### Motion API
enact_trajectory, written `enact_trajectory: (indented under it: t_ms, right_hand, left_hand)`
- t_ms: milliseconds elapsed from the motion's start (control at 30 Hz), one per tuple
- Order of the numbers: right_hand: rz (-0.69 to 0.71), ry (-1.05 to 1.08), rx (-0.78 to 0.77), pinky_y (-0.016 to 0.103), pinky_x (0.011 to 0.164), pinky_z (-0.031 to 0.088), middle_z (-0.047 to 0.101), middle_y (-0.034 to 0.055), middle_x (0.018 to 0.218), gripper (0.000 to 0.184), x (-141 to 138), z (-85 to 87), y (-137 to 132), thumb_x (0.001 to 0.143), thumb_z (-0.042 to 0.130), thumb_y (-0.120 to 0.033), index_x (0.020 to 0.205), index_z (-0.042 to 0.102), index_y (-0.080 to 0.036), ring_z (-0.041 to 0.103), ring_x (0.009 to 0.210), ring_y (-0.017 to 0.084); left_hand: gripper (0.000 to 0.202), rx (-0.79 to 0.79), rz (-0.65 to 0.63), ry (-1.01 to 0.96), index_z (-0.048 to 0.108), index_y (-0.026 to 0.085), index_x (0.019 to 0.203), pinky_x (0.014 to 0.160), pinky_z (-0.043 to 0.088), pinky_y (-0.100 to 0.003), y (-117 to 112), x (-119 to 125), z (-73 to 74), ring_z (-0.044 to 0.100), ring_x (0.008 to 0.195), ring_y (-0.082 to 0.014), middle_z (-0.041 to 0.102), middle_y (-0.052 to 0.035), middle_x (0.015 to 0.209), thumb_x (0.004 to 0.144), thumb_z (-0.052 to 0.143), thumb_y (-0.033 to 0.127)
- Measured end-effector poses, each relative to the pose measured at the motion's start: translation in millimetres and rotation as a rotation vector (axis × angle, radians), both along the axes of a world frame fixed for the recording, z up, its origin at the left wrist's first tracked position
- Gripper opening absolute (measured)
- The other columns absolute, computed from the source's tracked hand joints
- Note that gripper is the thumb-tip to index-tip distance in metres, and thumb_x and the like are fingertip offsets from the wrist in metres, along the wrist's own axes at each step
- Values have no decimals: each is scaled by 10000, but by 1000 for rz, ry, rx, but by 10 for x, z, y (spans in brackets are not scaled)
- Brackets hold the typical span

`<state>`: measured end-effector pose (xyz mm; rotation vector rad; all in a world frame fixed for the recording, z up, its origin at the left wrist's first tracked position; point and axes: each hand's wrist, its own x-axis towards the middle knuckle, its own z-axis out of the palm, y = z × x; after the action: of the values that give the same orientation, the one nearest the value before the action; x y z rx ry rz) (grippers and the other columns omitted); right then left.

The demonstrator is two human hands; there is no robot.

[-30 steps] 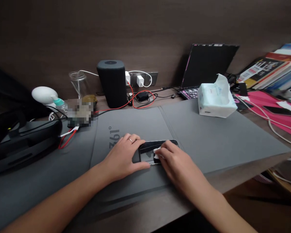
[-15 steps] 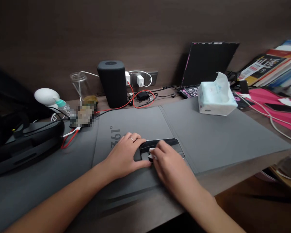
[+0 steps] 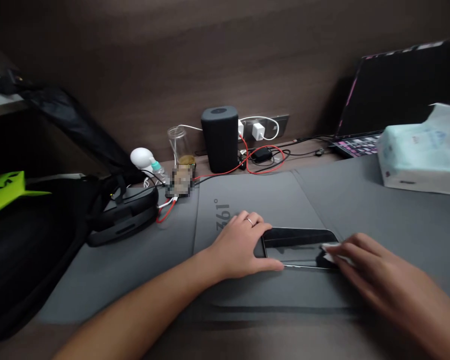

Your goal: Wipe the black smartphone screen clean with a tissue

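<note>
A smartphone [image 3: 294, 252] lies flat on the grey desk mat [image 3: 262, 197], its dark glossy screen facing up. My left hand [image 3: 242, 245] grips its left end, thumb on the near edge and forefinger at the far corner; a ring is on one finger. At the phone's right end, my right hand [image 3: 375, 272] pinches a small white tissue [image 3: 329, 248] against the screen. The tissue is partly hidden by my fingers.
Behind the mat stand a black speaker [image 3: 220, 142], a glass jar [image 3: 178, 142] and tangled cables [image 3: 266, 155]. On the right are a tissue pack [image 3: 420, 155] and an open laptop [image 3: 405, 95]. A black headset-like device [image 3: 125, 220] sits left.
My right hand has slid the tissue rightward across the screen, from the phone's left part to its right end. My left hand still holds the phone. The camera view has turned left.
</note>
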<state>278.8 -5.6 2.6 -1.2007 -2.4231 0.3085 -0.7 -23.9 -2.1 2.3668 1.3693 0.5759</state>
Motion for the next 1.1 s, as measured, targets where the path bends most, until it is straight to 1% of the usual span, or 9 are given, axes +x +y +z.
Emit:
enact_trajectory:
  t_ms: [100, 167, 400, 500, 600, 767, 867, 967, 1100]
  right_hand:
    - [-74, 9, 71, 306, 454, 487, 628, 117, 781, 453, 135, -46, 12, 954, 406, -547, 803, 697, -235, 647, 555, 178]
    - [-89, 0, 109, 306, 433, 470, 621, 118, 769, 446, 83, -65, -14, 954, 401, -536, 810, 690, -228, 637, 539, 180]
    - [59, -4, 74, 297, 543, 499, 594, 78, 807, 326, -626, -29, -119, 979, 370, -296, 869, 661, -197, 614, 598, 167]
    - [155, 23, -30, 310, 655, 532, 619, 88, 886, 318, -722, 30, -120, 993, 363, -281, 952, 670, -209, 644, 728, 180]
    - [148, 73, -70, 330, 721, 558, 649, 87, 922, 318, -497, 52, -72, 998, 379, -339, 987, 679, -235, 667, 805, 193]
    - [-12, 79, 13, 342, 621, 568, 669, 84, 865, 335, 90, -24, -6, 957, 446, -455, 941, 712, -252, 685, 715, 218]
    - [-79, 53, 29, 349, 619, 558, 664, 86, 862, 350, 174, -33, -54, 957, 437, -460, 928, 713, -246, 678, 709, 220]
    - [-83, 22, 3, 337, 651, 540, 645, 85, 871, 316, -29, 18, -134, 975, 420, -385, 946, 694, -231, 656, 733, 202]
    - [26, -14, -21, 332, 690, 514, 607, 88, 874, 277, -540, 107, -208, 982, 399, -243, 964, 671, -195, 610, 759, 193]
  left_hand:
    - [660, -7, -3, 0, 586, 202, 1259, 971, 463, -420, 0, -9, -17, 521, 1062, -258, 589, -75, 1207, 775, 707, 635]
    - [662, -3, -5, 3, 588, 198, 1255, 975, 460, -425, 2, -9, -24, 521, 1064, -260, 587, -77, 1212, 775, 704, 639]
    - [646, 6, -4, 16, 592, 215, 1246, 967, 459, -431, 6, 10, -4, 527, 1070, -267, 591, -83, 1200, 775, 703, 643]
    - [658, 16, 5, 5, 586, 220, 1266, 973, 456, -423, 0, 10, -4, 526, 1068, -261, 592, -78, 1196, 774, 708, 638]
    - [683, 25, 10, 7, 588, 211, 1272, 981, 454, -418, -6, 4, -14, 527, 1061, -257, 591, -81, 1195, 763, 711, 649]
    - [686, 28, -8, 10, 590, 193, 1274, 979, 459, -409, -2, -6, -16, 527, 1054, -254, 594, -84, 1193, 770, 706, 645]
    - [660, 16, -6, -5, 590, 207, 1265, 973, 463, -410, -4, -6, -9, 523, 1067, -256, 590, -79, 1193, 773, 712, 630]
    - [638, 0, 12, -19, 593, 206, 1247, 969, 467, -415, -12, -2, -10, 523, 1074, -254, 586, -72, 1187, 768, 731, 604]
    - [621, 5, 16, -24, 604, 201, 1223, 970, 464, -422, -23, 9, -20, 521, 1078, -260, 588, -71, 1162, 753, 753, 579]
